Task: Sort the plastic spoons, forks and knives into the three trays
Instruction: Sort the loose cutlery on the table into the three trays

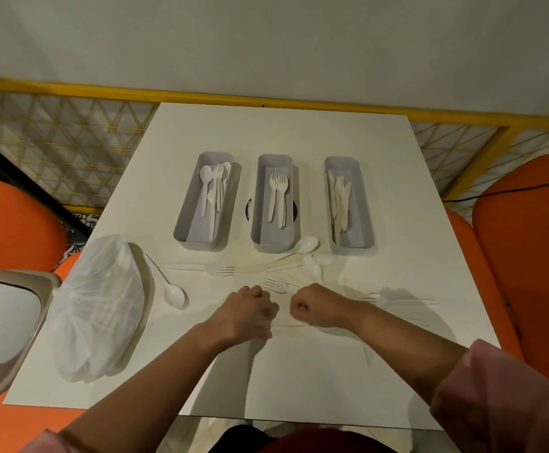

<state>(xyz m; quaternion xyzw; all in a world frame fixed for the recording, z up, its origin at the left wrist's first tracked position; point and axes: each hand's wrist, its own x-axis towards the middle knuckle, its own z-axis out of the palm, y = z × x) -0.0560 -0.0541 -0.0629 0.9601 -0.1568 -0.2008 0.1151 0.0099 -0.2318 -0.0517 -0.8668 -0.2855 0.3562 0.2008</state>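
While your left hand [250, 308] and right hand [312, 305] sit curled side by side on the white worktop [299, 371] (whether either grips anything, you cannot tell), loose cutlery [286, 266] lies scattered just beyond them. Behind it stand the grey oblong spoon tray [181, 230], fork tray [273, 248] and knife tray [353, 250]. A crinkled plastic bag [100, 305] crowds the left edge, and bare worktop stretches toward you.

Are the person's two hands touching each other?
Apart. The head view shows a strip of white table between the left hand and the right hand.
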